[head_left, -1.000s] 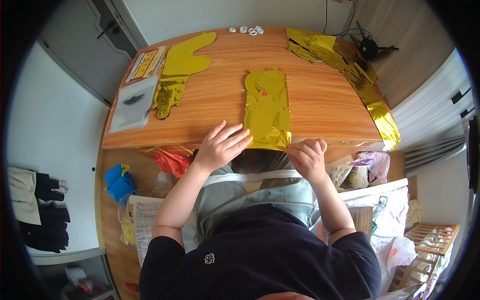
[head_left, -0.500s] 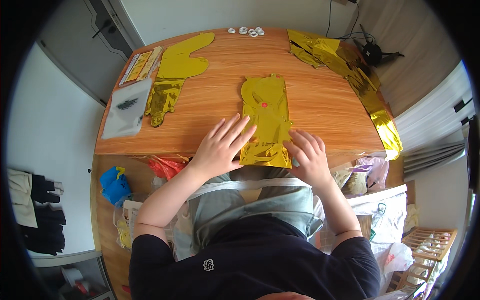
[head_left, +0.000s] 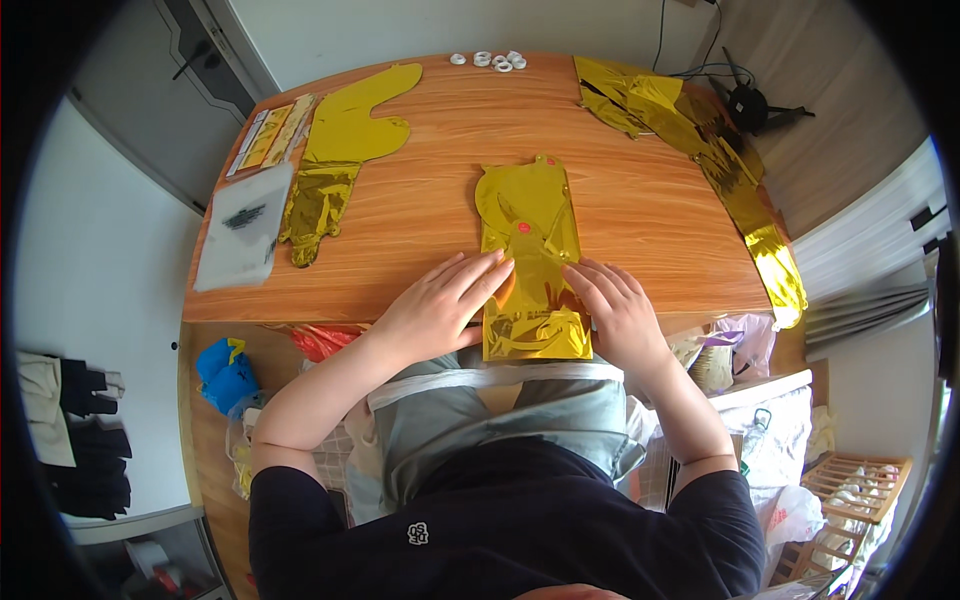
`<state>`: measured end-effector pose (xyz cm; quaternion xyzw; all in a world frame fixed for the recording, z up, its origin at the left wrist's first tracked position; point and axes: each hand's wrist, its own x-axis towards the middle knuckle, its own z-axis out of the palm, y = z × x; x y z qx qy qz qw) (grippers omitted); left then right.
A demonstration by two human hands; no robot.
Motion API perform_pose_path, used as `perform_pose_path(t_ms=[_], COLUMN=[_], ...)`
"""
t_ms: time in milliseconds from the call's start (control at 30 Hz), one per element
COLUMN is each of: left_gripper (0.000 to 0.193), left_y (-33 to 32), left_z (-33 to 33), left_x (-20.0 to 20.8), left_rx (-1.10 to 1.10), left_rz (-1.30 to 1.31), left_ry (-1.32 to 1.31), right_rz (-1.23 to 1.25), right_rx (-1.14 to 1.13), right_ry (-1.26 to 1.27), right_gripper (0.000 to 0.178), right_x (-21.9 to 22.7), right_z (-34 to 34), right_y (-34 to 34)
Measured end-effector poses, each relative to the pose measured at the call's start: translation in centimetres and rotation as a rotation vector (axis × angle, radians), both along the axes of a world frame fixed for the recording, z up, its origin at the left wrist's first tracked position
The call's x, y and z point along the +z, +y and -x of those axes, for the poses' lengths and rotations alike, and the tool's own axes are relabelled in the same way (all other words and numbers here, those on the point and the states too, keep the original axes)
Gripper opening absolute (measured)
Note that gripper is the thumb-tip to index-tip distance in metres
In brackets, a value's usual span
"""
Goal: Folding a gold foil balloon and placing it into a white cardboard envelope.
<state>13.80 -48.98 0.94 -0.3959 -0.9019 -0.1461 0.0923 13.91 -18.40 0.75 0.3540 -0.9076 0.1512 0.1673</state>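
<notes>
A flat, folded gold foil balloon [head_left: 540, 265] lies before me on the wooden table [head_left: 420, 220], a small red dot near its middle. Its shiny lower end hangs over the table's front edge above my lap. My left hand [head_left: 445, 308] rests along the balloon's left side, fingers stretched out and fingertips on the foil. On the opposite side, my right hand [head_left: 618, 310] lies with its fingers extended, the tips touching the right edge. Neither hand is closed round the foil.
Another gold foil balloon [head_left: 350, 130] lies at left, beside a clear plastic bag [head_left: 240, 225] and a printed packet [head_left: 268, 137]. More gold foil [head_left: 690, 130] drapes along the right edge. Several white ribbon rolls [head_left: 502, 62] sit at the back; a black device [head_left: 748, 105] stands back right.
The folded balloon has slid slightly toward me, its lower end overhanging the edge more. My right hand's fingers have come inward onto the foil. The whole view has shifted a little.
</notes>
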Motion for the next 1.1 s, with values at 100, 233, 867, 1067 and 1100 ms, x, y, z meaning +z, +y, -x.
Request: perform_pose_path(t_ms=[100, 233, 867, 1067, 1100], left_gripper=[0.079, 0.066, 0.048, 0.044, 0.044], left_y=[-0.2, -0.4, -0.7, -0.9, -1.0], left_z=[-0.2, -0.3, -0.4, -0.6, -0.6], left_x=[0.3, 0.2, -0.7, -0.9, -1.0], left_rx=[-0.025, -0.021, -0.054, -0.043, -0.042], left_rz=[0.01, 0.041, -0.017, -0.039, -0.04], left_ry=[0.029, 0.094, 0.162, 0.194, 0.201], right_rz=[-0.002, 0.028, 0.022, -0.005, -0.012], right_rx=[0.033, 0.081, 0.105, 0.096, 0.116], right_ry=[-0.005, -0.022, -0.062, -0.023, -0.001], right_gripper=[0.064, 0.068, 0.063, 0.056, 0.053], right_x=[0.1, 0.3, 0.3, 0.1, 0.2], right_z=[0.0, 0.2, 0.4, 0.4, 0.4], right_y=[0.1, 0.0, 0.0, 0.1, 0.0])
